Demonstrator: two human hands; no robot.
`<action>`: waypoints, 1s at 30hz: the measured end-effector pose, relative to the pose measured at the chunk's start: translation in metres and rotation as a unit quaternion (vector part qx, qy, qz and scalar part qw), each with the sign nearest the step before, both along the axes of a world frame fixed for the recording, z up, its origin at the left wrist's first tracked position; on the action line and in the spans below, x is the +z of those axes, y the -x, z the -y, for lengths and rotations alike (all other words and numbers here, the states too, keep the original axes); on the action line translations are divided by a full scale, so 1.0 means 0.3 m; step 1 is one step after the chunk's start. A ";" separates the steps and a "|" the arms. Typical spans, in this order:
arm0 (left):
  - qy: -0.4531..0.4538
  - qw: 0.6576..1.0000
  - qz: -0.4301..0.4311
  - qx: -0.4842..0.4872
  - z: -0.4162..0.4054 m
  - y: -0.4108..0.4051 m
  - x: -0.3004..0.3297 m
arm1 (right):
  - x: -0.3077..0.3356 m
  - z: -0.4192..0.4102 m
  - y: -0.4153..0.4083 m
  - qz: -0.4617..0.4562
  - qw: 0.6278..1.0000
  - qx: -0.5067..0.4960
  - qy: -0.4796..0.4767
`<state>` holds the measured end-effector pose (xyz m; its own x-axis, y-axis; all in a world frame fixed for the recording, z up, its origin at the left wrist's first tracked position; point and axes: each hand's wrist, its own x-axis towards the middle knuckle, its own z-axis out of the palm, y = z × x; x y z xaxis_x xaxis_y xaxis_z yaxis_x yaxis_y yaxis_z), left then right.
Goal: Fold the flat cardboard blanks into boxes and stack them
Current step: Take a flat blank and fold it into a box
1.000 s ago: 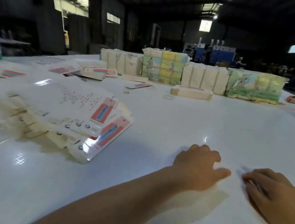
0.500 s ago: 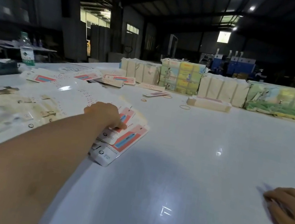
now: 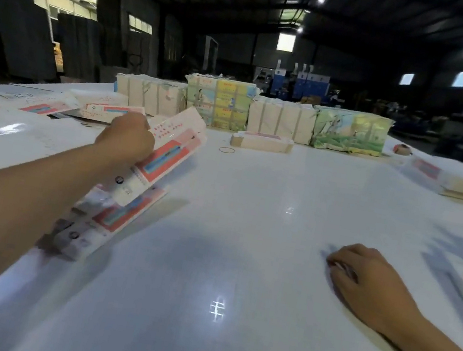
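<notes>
At left hand (image 3: 125,138): grips lifted cardboard blank (image 3: 165,157) by its edge.
Handling: likely light, thin, bendy; hold near creases.
Right hand (image 3: 366,279): fingers curled, resting on bench (image 3: 243,239); contents unclear.

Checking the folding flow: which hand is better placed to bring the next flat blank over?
Left. The left hand already grips a flat white-and-red cardboard blank; the right hand rests on the white table.
</notes>
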<state>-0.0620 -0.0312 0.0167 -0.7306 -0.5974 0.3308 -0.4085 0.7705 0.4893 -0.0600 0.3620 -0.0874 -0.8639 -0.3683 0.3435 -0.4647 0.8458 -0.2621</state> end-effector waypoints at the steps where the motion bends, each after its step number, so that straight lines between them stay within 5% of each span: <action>1: 0.000 0.998 -0.027 -0.053 -0.071 0.004 0.002 | 0.004 0.003 -0.005 0.002 1.000 0.002 0.000; 7: 0.031 0.942 -0.029 -0.333 -0.528 -0.066 -0.201 | 0.018 -0.005 -0.007 0.016 1.000 -0.009 0.006; 18: 0.012 0.910 -0.029 -0.414 -0.559 -0.062 -0.344 | 0.015 -0.007 0.034 0.021 0.994 0.014 0.109; 20: -0.007 0.907 -0.042 -0.419 -0.549 -0.059 -0.342 | 0.039 -0.001 0.037 0.076 0.956 -0.024 0.283; 22: -0.018 0.904 -0.050 -0.425 -0.541 -0.060 -0.340 | 0.067 -0.003 0.043 0.179 0.833 -0.020 0.522; 24: -0.008 0.901 -0.049 -0.431 -0.538 -0.066 -0.339 | 0.078 -0.012 0.045 0.266 0.717 0.014 0.644; 25: -0.002 0.901 -0.049 -0.431 -0.539 -0.070 -0.336 | 0.081 -0.016 0.043 0.286 0.704 0.026 0.649; 30: 0.094 0.922 -0.040 -0.374 -0.577 -0.090 -0.309 | 0.055 -0.013 0.046 0.264 0.760 0.032 0.594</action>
<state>-0.0351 0.1420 -0.0759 -0.8840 0.1369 0.4471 0.3025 0.8965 0.3236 -0.0738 0.3660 -0.0709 -0.9901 -0.1166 0.0786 -0.0605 -0.1518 -0.9866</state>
